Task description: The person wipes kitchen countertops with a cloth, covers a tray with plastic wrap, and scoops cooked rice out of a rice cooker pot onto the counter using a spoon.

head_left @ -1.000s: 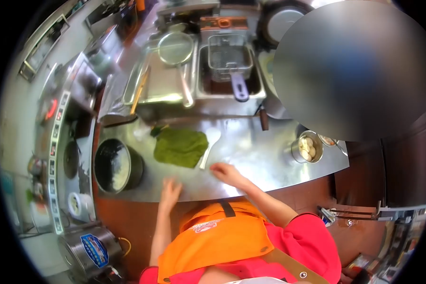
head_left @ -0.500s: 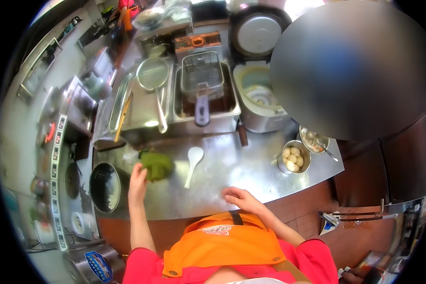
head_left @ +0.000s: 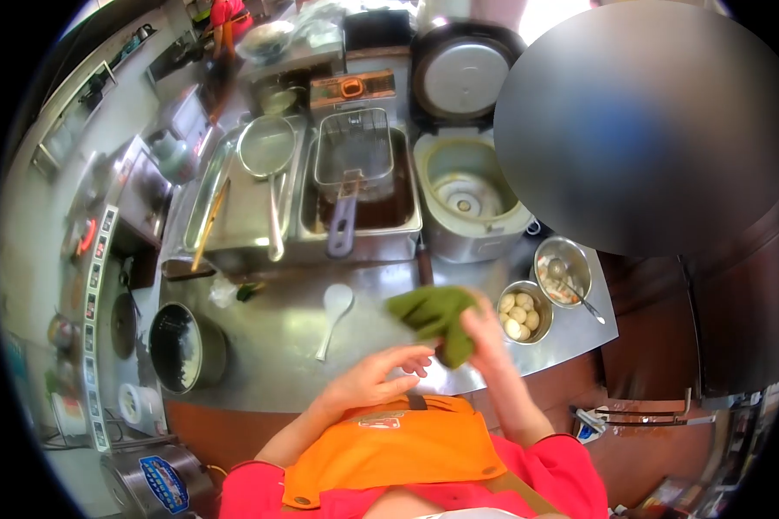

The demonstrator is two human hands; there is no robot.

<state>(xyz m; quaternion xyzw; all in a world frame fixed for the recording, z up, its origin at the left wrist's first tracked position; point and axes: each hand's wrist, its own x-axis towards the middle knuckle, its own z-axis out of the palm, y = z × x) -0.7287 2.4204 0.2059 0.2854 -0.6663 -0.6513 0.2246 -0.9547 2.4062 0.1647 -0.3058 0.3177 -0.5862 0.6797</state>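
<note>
A folded green cloth (head_left: 437, 316) is gripped in my right hand (head_left: 486, 333), lifted over the front of the steel counter (head_left: 260, 355). The cloth's left edge is blurred. Just left of it, my left hand (head_left: 376, 374) is open, its fingers apart and pointing right, with nothing in it. A white rice paddle (head_left: 333, 316) lies on the counter beyond my left hand. To the far left stands a dark pot (head_left: 208, 359) with white rice stuck to its inside.
A lidded rice cooker (head_left: 463, 233) stands open behind the cloth. A fryer basket (head_left: 355, 156) and a strainer (head_left: 267, 145) rest at the back. Steel bowls of eggs (head_left: 515, 320) and of mixed food (head_left: 563, 272) sit right. A grey blur covers the upper right.
The green cloth has moved from my left hand at the left of the counter to my right hand near the middle. My left hand has come rightward. The view has shifted slightly.
</note>
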